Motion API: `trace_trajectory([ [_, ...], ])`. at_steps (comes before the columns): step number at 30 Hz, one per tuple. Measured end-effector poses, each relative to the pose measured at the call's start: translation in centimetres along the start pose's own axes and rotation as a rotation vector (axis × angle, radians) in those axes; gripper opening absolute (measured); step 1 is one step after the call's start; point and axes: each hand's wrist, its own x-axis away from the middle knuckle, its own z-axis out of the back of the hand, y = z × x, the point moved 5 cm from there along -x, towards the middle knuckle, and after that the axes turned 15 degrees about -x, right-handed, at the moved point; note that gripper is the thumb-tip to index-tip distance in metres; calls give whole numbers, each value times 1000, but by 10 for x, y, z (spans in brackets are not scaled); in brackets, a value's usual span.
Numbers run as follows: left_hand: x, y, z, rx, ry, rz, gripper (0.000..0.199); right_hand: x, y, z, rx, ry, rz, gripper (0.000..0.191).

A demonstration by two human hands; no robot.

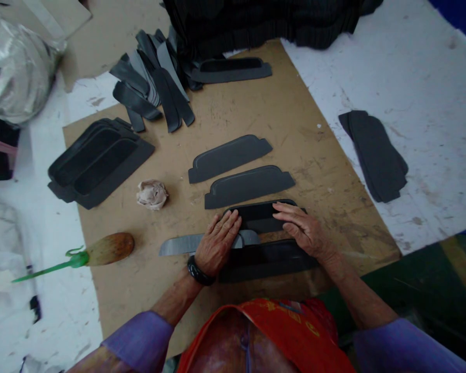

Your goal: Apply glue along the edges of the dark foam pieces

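Observation:
My left hand (220, 239), with a dark band at the wrist, lies flat with its fingertips on the left end of a dark curved piece (256, 216). Under its palm run light grey strips (181, 244). My right hand (303, 230) rests on the right end of that same piece, its fingers slightly bent and apart. Nearer my body, another dark piece (270, 261) lies partly beneath both hands. Beyond them, two grey shaped pieces (250, 186) (231, 158) lie side by side on the brown board (303, 124).
A crumpled cloth ball (152, 195) and a brush with a green handle (111, 249) are at the left. Stacked dark pieces (101, 160) and loose strips (151, 77) lie farther back. More grey pieces (376, 155) sit on the white surface at right.

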Motion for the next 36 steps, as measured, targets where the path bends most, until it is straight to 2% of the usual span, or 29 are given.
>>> trace_trajectory([
  [3, 2, 0, -3, -8, -22, -2, 64, 2, 9, 9, -212, 185, -75, 28],
  [7, 2, 0, -5, -13, -16, 3, 62, 1, 32, 22, -517, 465, -144, 35],
  [11, 1, 0, -2, -11, 0, 19, 61, 1, 43, 36, -502, 620, -200, 48],
  [13, 0, 1, 0, -4, 4, 22, 60, 7, 36, 42, -405, 708, -205, 45],
  [15, 0, 2, 2, 6, 6, 26, 59, 10, 24, 41, -190, 645, -214, 35],
  [19, 1, 2, 1, 11, 14, 32, 59, 11, 4, 18, 356, 240, -95, 22],
  [21, 2, 2, -1, 5, 3, 17, 60, 12, 2, 12, 505, 174, -15, 21],
  [25, 2, -4, -6, 15, -15, -52, 57, 13, 5, 9, 605, 124, 58, 20],
  [29, 9, -18, 0, 16, 26, -47, 52, 13, 5, 8, 621, 98, 63, 24],
  [33, 27, -27, 11, 89, 48, 84, 46, 11, 2, 10, 567, 131, 27, 23],
  [36, 41, -34, 18, 279, 90, 301, 43, 13, -2, 20, 493, 232, -10, 21],
])
